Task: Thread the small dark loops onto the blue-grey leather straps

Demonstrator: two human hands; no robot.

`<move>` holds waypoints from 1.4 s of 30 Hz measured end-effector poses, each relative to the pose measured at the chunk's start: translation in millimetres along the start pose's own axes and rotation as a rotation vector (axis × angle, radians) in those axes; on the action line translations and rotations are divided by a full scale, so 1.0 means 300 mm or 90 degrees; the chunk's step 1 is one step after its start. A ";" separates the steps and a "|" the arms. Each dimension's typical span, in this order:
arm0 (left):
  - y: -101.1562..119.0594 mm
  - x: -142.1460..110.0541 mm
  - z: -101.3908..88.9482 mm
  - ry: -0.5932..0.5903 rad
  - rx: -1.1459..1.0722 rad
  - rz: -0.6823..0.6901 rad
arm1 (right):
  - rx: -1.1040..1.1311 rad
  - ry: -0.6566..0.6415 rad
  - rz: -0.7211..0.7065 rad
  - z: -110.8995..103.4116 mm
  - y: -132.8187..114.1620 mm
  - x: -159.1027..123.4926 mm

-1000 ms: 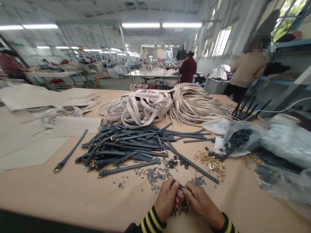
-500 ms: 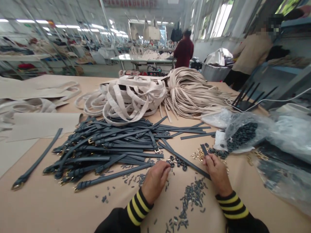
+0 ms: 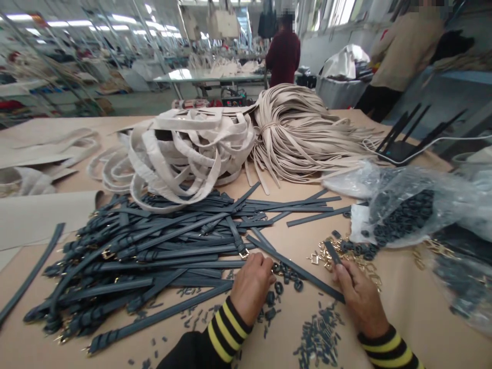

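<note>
- Hands: by the right hand [image 3: 359, 294], a short dark strip [image 3: 332, 252] is pinched between thumb and fingers, its upper end free beside gold buckles [image 3: 371, 267].
- By the left hand [image 3: 251, 287], fingers curled, the loops [image 3: 271, 298] on the desk [image 3: 407, 297] are approached; whether anything is gripped, or how tightly the fingertips are closed, cannot be told.
- For a clean pick, one loop is probably best singled out by its edge, with the strip pinched lightly and unbent.
- Inside the clear bag [image 3: 453, 195], many dark loops [image 3: 407, 218] are held.
- Pale fabric [image 3: 342, 61] is piled in the grey tub [image 3: 338, 95] behind.
</note>
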State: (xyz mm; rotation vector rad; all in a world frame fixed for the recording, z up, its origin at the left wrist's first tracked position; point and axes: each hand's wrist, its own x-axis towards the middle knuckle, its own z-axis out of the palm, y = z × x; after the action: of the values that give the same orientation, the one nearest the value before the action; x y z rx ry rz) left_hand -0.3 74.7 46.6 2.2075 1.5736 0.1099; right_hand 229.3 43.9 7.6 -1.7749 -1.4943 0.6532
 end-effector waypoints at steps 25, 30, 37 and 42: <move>0.082 -0.157 0.066 -0.019 -0.974 -0.167 | 0.127 -0.304 -0.127 0.022 -0.276 -0.117; 0.134 -0.214 0.101 -0.036 -1.054 -0.212 | 0.143 -0.305 -0.115 0.051 -0.275 -0.171; 0.159 -0.282 0.158 -0.070 -1.141 -0.224 | 0.133 -0.279 -0.120 0.040 -0.207 -0.228; 0.161 -0.297 0.186 0.012 -0.882 -0.146 | 0.132 -0.313 -0.130 0.024 -0.189 -0.249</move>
State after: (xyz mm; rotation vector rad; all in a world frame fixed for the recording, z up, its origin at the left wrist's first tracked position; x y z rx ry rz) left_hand 27.6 -36.4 30.4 0.9273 1.1127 0.8473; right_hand 174.0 -23.4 42.8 -1.3370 -1.8213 1.1496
